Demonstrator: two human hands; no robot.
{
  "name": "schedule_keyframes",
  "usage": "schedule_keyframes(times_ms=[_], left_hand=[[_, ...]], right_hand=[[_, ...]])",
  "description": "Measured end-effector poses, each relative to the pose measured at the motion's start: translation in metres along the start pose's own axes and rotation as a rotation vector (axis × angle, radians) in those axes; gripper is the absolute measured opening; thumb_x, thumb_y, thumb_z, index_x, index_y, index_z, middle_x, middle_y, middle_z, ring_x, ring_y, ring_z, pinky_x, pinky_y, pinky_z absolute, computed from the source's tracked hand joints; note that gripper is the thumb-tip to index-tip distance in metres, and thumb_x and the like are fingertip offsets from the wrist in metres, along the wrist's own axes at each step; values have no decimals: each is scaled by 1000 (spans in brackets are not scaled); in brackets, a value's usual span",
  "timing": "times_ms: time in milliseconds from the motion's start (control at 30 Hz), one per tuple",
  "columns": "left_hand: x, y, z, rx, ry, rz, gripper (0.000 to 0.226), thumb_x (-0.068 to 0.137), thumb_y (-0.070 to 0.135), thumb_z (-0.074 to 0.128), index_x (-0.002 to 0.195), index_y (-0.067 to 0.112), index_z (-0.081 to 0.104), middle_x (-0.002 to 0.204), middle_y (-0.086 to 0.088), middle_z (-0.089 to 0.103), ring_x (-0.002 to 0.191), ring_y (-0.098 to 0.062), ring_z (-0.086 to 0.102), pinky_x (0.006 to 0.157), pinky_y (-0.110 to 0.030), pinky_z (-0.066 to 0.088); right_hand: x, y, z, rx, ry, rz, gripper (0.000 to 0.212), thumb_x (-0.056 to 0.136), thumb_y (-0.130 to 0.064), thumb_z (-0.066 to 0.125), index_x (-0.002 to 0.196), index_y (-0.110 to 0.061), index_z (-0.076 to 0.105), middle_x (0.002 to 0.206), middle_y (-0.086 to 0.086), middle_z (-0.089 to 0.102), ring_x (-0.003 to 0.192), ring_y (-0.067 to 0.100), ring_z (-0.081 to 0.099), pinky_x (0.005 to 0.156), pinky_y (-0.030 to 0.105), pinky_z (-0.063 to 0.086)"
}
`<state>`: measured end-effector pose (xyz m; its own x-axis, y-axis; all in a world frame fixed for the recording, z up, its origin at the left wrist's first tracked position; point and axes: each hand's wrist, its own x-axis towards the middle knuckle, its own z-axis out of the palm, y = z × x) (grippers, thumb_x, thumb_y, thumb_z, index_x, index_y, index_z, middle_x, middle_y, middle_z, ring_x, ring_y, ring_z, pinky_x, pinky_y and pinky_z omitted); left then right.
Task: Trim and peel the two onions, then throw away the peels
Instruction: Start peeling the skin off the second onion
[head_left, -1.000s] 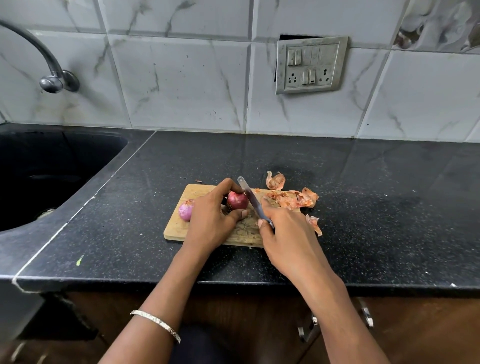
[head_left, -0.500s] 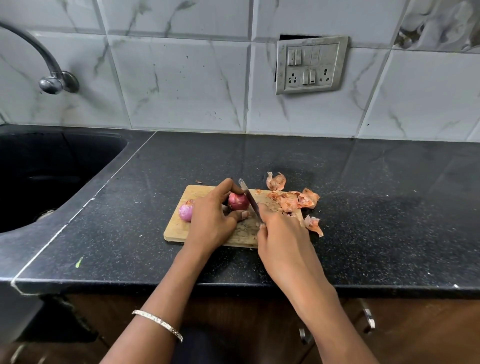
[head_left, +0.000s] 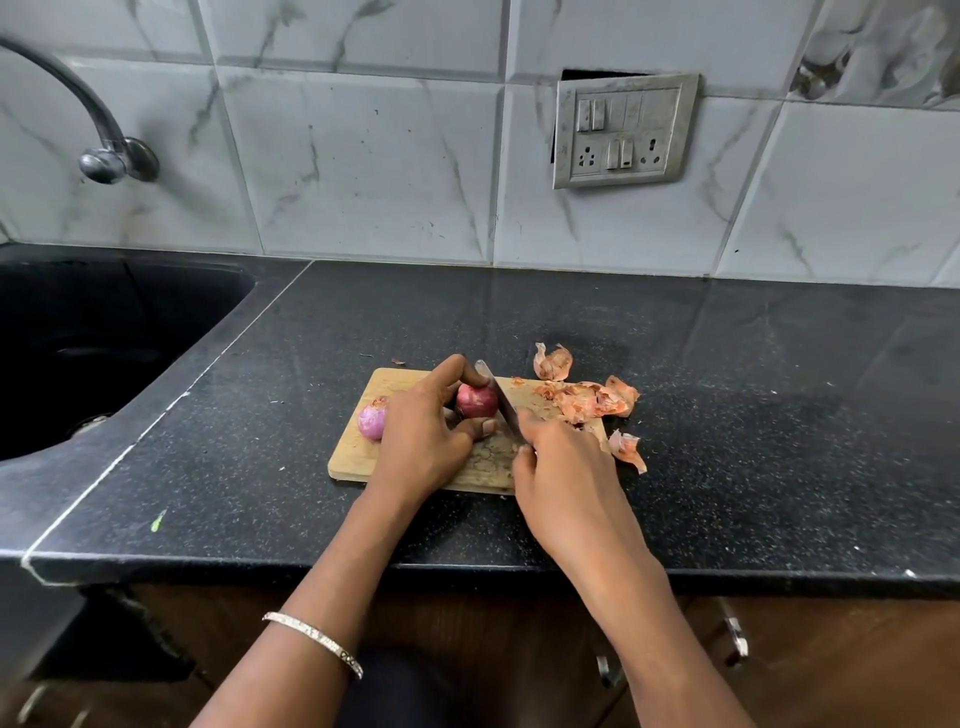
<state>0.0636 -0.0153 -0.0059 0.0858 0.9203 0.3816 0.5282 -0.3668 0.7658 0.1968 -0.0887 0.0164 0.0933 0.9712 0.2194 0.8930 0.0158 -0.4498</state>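
Onion (head_left: 477, 401) sits on the board (head_left: 353, 462), pinched between thumb and fingers of the left grip (head_left: 421, 436). The right grip (head_left: 563, 457) is curled round the knife (head_left: 500, 402), its blade against the onion's right end. Best to tuck the fingertips back and slice off only a thin cap. A second onion (head_left: 373, 420) lies just left. Peels (head_left: 592, 400) heap at the board's right edge, with some on the bench (head_left: 727, 415). The sink (head_left: 104, 338) is too dark to show its contents; no bin shows.

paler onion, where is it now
In the head view the paler onion lies on the board's left part, just left of the left hand, which holds the darker onion.
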Motion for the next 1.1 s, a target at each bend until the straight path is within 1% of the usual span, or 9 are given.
schedule_keyframes(times_ms=[67, 167, 267, 433, 633, 733, 900, 1033, 1100], left_hand=[[0, 0, -1, -11, -13, -2, 33, 75, 9, 86, 94, 21, 62, 83, 13, 68, 58, -5, 56, 57, -5, 40], [-1, -2, 0, -45, -10, -1, 34, 74, 5, 85, 92, 21, 61, 81, 16, 69, 55, 1, 55, 57, -6, 41], [0, -2, 2, -25, 10, -9, 35, 73, 9, 87, 93, 23, 62, 81, 16, 69, 52, 0, 51, 56, -9, 42], [0, -3, 1, -31, -4, -12, 33, 74, 10, 87, 96, 21, 64, 79, 19, 67, 55, 3, 54, 57, -7, 41], [-1, -3, 1, -58, -20, 16, 34, 74, 0, 83, 92, 19, 61, 80, 16, 70, 53, 9, 56, 58, -5, 41], [-2, -3, 1, -64, -10, 18, 34, 75, -1, 83, 93, 18, 62, 79, 18, 69, 54, 10, 56, 58, -4, 40], [1, -7, 2, -17, 7, 14, 35, 74, 10, 86, 94, 25, 62, 83, 13, 71, 64, -5, 61, 59, -7, 41], [-1, -6, 1, -15, -8, 28, 38, 76, 10, 85, 94, 27, 56, 83, 17, 68, 62, 3, 58, 59, -4, 39], [-2, -7, 1, -44, -23, 35, 41, 78, 10, 84, 96, 29, 52, 86, 19, 69, 65, 4, 63, 63, -7, 42]], right_hand=[[8, -4, 0, -1, -16, 16, 30, 103, -18, 44, 129, -24, 58, 108, 6, 67, 102, 30, 63, 70, 39, 49], [18, -13, 3, -9, -20, 23, 18, 102, -16, 42, 111, -19, 57, 97, 7, 64, 95, 32, 62, 65, 38, 43], [15, -11, 3, -21, -11, 16, 20, 102, -16, 42, 114, -21, 57, 99, 6, 64, 96, 32, 63, 66, 39, 47], [-9, -2, 1, -12, 15, 9, 39, 102, -19, 45, 140, -25, 51, 111, 4, 67, 103, 28, 65, 74, 38, 53], [13, -16, 5, -34, -3, 51, 25, 102, -14, 45, 123, -21, 57, 108, 6, 66, 105, 31, 63, 69, 37, 45], [11, -16, 6, -46, 8, 57, 31, 103, -13, 44, 130, -23, 55, 113, 5, 65, 108, 29, 63, 72, 36, 46], [-9, -6, 4, -65, 1, 46, 50, 103, -16, 44, 151, -30, 40, 123, 4, 65, 112, 28, 63, 80, 38, 51], [-3, -3, -1, -38, 55, 40, 42, 103, -19, 46, 144, -27, 48, 114, 4, 68, 109, 27, 62, 76, 35, 47], [4, 0, -4, -13, 102, 22, 31, 103, -21, 47, 133, -22, 57, 104, 1, 68, 99, 24, 62, 70, 33, 47]])
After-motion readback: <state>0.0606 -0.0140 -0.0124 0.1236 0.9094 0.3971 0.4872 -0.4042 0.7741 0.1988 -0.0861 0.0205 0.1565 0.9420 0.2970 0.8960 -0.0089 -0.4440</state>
